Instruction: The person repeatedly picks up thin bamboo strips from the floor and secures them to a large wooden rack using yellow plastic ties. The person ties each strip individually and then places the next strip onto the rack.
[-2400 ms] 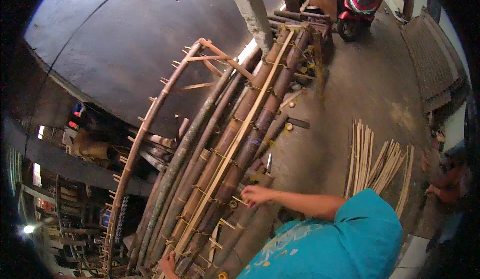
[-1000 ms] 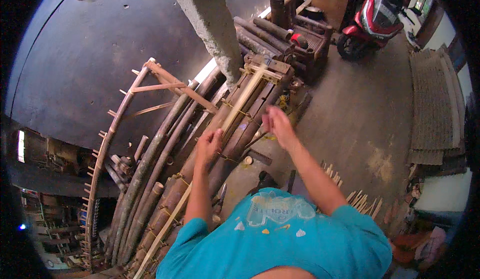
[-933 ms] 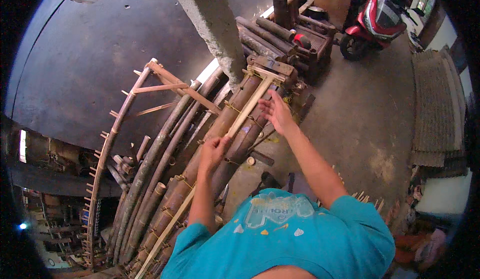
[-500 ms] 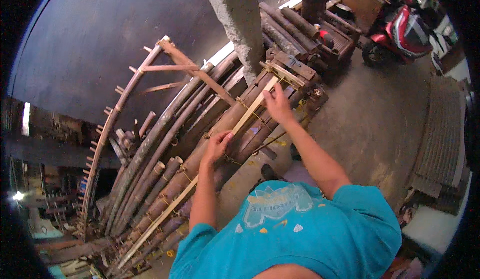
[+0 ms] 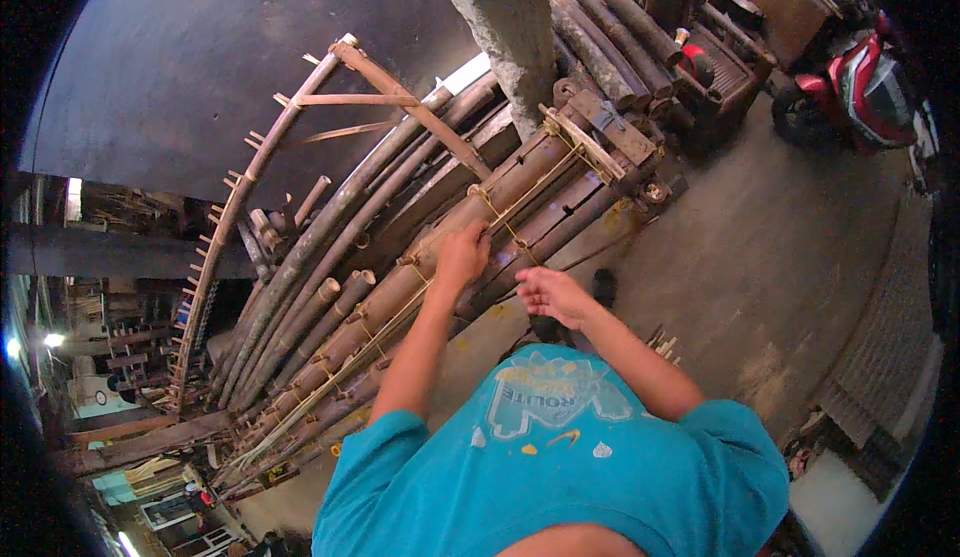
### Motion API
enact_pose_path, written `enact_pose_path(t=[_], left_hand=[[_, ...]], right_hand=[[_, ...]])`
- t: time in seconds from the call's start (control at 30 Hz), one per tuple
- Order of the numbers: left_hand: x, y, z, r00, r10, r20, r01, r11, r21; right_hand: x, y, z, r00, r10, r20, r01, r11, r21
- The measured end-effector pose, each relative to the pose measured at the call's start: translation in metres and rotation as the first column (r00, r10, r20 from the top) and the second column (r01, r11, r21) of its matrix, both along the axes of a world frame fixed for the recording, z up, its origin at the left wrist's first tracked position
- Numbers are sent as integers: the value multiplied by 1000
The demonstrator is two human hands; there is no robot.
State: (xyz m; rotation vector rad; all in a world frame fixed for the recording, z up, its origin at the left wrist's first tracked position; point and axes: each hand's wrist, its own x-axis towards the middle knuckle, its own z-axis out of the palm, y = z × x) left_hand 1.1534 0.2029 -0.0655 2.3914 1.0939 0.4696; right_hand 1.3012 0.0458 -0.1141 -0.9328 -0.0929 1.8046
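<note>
The left grip [image 5: 464, 252] lay over the pale strip [image 5: 340, 371], its fingers turned down and partly hidden behind the back of the hand, so whether it was pinching the strip or only resting there could not be told. The right grip [image 5: 553, 295] was relaxed, fingers loosely spread, with nothing visible in it; it hung just beside the dark pole [image 5: 560, 227], and contact there was unclear. The strip ran lengthwise along the brown pole [image 5: 518, 172], down toward the far lower-left end.

With at most one grip on something so long and slim, the likeliest trouble was a twist or a sideways slide into the gap between the poles, caused by the unsupported length. The yellow ties [image 5: 487, 195] wrapped across the poles could have caught an edge if the strip were drawn along, bending or splitting it. A rough edge dragged through bare fingers might also have left a splinter.

Farther out, the wooden crosspiece [image 5: 582, 144] stood across the poles' upper end, and an end pushed hard that way could have jammed against it. Beyond rose the concrete post [image 5: 510, 37], apart from both hands.
</note>
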Motion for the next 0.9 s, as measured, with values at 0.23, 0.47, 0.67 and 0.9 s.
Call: enact_pose_path(t=[0.23,0.47,0.67,0.9], left_hand=[[45,-9,-10,949,187,-255,-200,979,-28],[36,-7,-11,997,82,-3,-80,981,177],[24,-9,-26,990,140,26,-143,977,157],[43,4,-2,984,168,57,-157,975,-158]], right_hand=[[-25,82,11,790,-540,290,346,783,516],[16,194,50,-522,-375,766,-566,824,18],[26,203,87,341,38,939,-753,609,249],[27,23,24,117,-9,993,-834,543,103]])
